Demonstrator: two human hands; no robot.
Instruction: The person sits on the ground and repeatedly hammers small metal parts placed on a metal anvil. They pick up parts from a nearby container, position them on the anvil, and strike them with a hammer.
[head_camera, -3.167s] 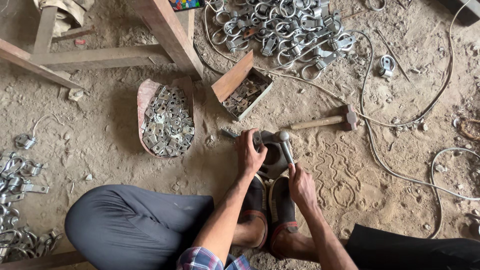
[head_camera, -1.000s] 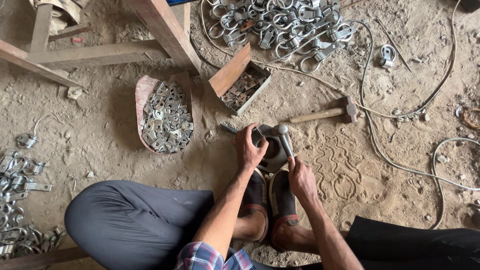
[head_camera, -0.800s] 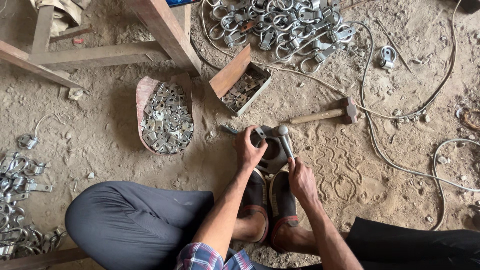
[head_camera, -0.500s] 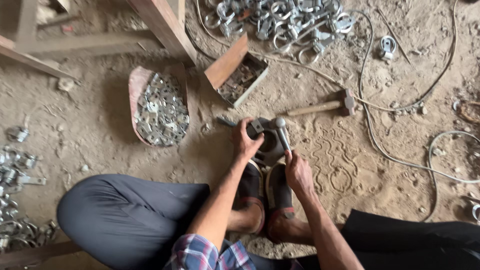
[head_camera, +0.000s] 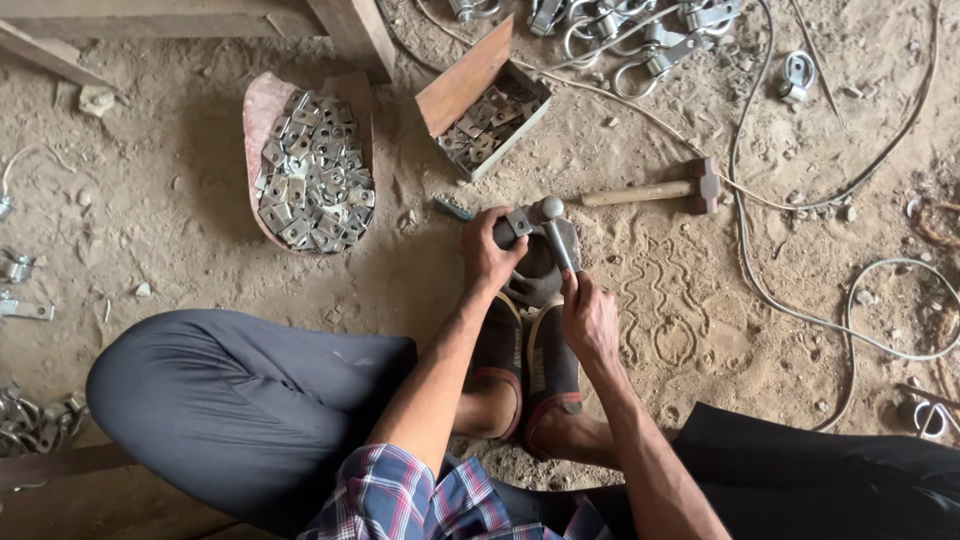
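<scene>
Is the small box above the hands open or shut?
Open: the small cardboard box has its flap raised, showing small metal parts inside.

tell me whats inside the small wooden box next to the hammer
The small wooden box holds a loose heap of small grey metal pieces. Its raised lid shades the left part, and the bottom under the heap is hidden.

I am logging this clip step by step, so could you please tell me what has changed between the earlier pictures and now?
Very little. The left hand still grips the metal clamp piece held at the feet, and the right hand still holds the lever-like tool on it. The view has slid so that everything sits lower in frame. The hammer, tray of brackets and small box lie where they did.
</scene>
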